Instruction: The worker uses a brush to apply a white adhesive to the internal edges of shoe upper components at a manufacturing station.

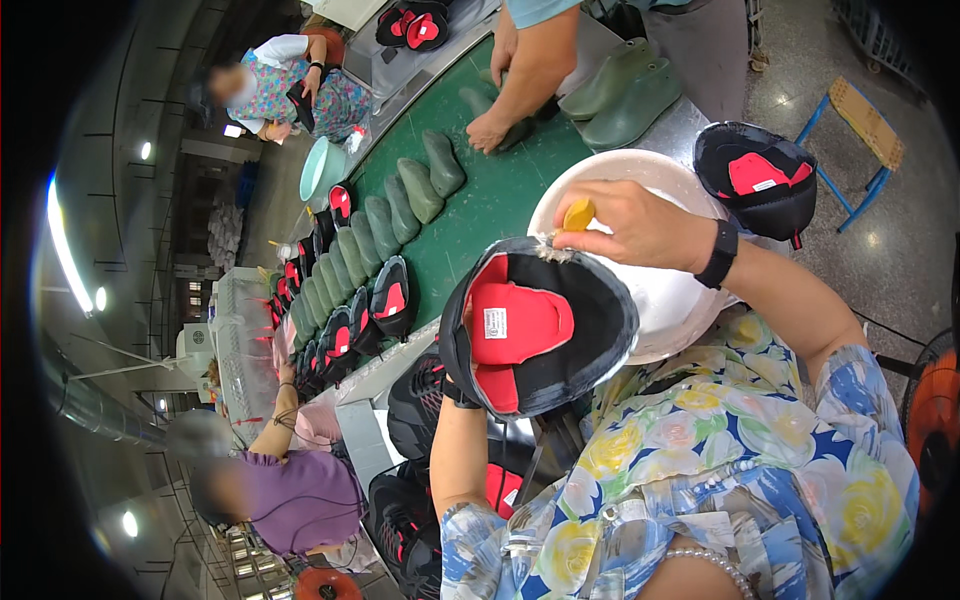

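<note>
My right hand pinches a brush with a yellow handle. Its pale, ragged bristles touch the whitish upper edge of a black shoe upper. Red lining and a white label show inside this upper. My left forearm runs up beneath the upper and props it up, tilted toward me; the left fingers are hidden behind it. Under my right hand stands a round white basin with white stuff inside. A second black upper with red lining rests at the basin's right.
A green conveyor belt carries several green shoe lasts and black uppers. Across it, a co-worker's hand handles lasts beside big green ones. Several black shoes lie near my left arm. A stool stands right.
</note>
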Demonstrator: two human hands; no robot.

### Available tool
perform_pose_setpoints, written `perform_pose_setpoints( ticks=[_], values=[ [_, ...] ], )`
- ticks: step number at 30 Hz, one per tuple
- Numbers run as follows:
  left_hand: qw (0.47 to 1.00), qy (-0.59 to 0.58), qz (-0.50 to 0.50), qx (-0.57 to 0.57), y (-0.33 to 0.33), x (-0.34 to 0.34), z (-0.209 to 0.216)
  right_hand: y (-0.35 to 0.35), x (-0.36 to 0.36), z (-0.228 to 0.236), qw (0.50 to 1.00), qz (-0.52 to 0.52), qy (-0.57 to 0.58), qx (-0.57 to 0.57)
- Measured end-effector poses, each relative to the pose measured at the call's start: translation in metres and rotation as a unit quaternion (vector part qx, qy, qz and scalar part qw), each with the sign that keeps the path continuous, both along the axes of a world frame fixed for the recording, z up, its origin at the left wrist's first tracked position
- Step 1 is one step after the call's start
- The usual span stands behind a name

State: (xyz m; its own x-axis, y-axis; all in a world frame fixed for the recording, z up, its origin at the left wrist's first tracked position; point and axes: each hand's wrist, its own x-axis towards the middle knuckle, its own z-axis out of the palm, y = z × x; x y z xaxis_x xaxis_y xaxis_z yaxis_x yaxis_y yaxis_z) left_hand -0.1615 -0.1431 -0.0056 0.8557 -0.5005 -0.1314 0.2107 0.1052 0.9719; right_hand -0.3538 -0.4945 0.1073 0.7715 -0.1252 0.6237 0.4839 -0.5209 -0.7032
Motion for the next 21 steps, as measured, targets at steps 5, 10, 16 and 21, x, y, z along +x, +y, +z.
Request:
perform_pose_setpoints(
  ticks=[5, 10, 16, 21],
  values=[
    [0.999, -0.047, 0.024, 0.004, 0.026, -0.005, -0.019, -0.004, -0.008, -0.016, 0.994, -0.08, 0.081, -0.001],
    [0.993, -0.102, 0.059, 0.01, 0.011, 0.018, -0.039, 0.026, -0.012, -0.018, 0.961, -0.11, 0.208, 0.144],
    [0.982, -0.168, 0.084, 0.003, 0.004, 0.037, -0.066, 0.06, -0.01, -0.022, 0.925, -0.06, 0.267, 0.265],
    [0.954, -0.254, 0.161, 0.002, 0.027, 0.079, -0.053, 0.058, 0.003, -0.007, 0.929, -0.085, 0.197, 0.301]
  ],
)
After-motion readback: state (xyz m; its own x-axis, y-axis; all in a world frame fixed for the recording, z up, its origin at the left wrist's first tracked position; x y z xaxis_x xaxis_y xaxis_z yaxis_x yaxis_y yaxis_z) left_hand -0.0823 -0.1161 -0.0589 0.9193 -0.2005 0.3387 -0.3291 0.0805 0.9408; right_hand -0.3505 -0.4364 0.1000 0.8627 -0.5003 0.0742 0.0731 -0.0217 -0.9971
